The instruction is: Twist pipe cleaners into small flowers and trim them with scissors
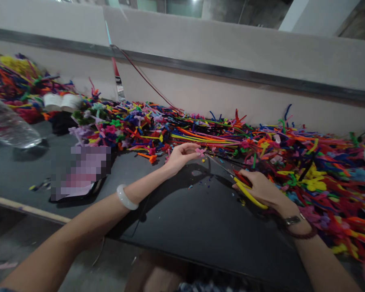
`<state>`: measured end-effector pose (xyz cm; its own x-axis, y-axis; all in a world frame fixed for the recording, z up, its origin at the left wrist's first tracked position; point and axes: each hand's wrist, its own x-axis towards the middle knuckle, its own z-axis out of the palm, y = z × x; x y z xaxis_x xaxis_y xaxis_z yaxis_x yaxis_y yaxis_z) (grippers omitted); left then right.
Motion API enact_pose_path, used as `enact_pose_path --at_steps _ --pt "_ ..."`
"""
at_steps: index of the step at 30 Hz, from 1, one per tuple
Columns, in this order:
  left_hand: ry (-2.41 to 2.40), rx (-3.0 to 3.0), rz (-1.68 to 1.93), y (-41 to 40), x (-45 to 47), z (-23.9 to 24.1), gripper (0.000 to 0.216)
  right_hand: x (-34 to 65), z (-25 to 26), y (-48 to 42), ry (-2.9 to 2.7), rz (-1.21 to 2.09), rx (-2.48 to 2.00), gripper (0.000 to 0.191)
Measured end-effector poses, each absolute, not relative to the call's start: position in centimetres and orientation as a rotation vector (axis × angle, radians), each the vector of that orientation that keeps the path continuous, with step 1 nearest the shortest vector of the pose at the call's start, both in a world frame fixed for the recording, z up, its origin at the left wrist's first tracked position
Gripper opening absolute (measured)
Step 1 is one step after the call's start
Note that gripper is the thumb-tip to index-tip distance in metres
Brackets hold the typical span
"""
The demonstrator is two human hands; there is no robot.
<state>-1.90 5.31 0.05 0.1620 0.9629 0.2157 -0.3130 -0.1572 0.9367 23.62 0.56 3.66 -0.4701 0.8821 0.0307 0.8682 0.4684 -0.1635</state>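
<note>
"What's the left hand [182, 157] doing?"

"Its fingers [191, 147] are pinching a small pink fuzzy pipe-cleaner flower [201, 152] at twelve o'clock."

"And the right hand [261, 188]?"

"Its fingers [246, 176] are gripping yellow-handled steel scissors [247, 192] at two o'clock, above the dark surface [200, 227]."

a small pink pipe-cleaner flower [200, 152] — pinched at the left hand's [182, 157] fingertips; yellow-handled scissors [249, 194] in the right hand [261, 188], long blades angled toward it
</note>
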Motion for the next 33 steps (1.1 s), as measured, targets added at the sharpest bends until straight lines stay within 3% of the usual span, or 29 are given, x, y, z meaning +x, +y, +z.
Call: enact_pose_path --at_steps 25,33 --pt "0.793 1.302 1.342 5.1 -1.8 0.4 0.027 23.4 3.7 0.4 -2.618 0.197 -1.484 0.026" --pt "0.825 1.291 1.372 4.9 -1.9 0.8 0.025 24.1 4.7 0.1 -2.516 0.549 -1.541 0.031"
